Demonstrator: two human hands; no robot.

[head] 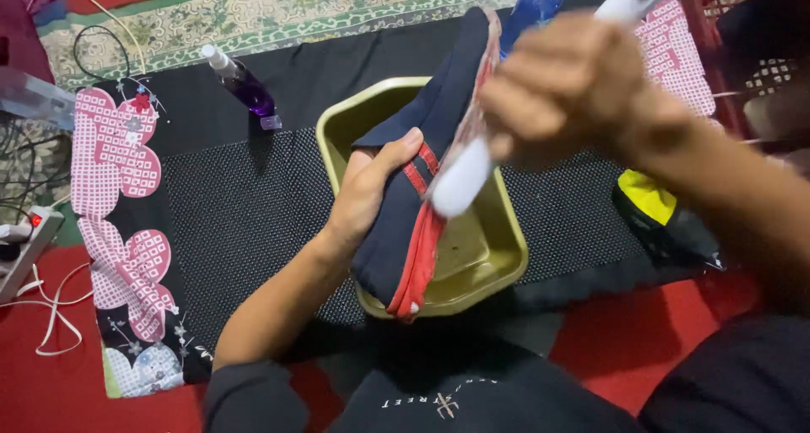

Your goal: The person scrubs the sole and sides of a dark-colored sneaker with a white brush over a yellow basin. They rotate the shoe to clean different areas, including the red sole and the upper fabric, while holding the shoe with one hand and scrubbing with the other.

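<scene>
The dark navy shoe (426, 138) with red trim sits tilted on its side above the olive-green tray (498, 256), heel end low near the tray's front rim and toe end raised toward the far edge; I judge this keeps anything coming off it falling into the tray rather than onto the mat. My left hand (367, 192) wraps the shoe from the left, thumb lying over the upper beside the red strip and fingers hidden behind, a closed hold that steadies it. My right hand (561, 87) is closed in a fist about a white brush handle (460, 180), whose rounded lower end lies against the shoe's red edge; motion blur prevents my telling whether bristles touch the fabric. The tray rests on a black mesh mat (245, 205) with pink flower shapes along its left border. A purple spray bottle (245, 85) lies on the mat just left of the tray, and a blue bottle (533, 7) stands behind the shoe. A yellow-and-black item (654, 205) lies under my right forearm.
</scene>
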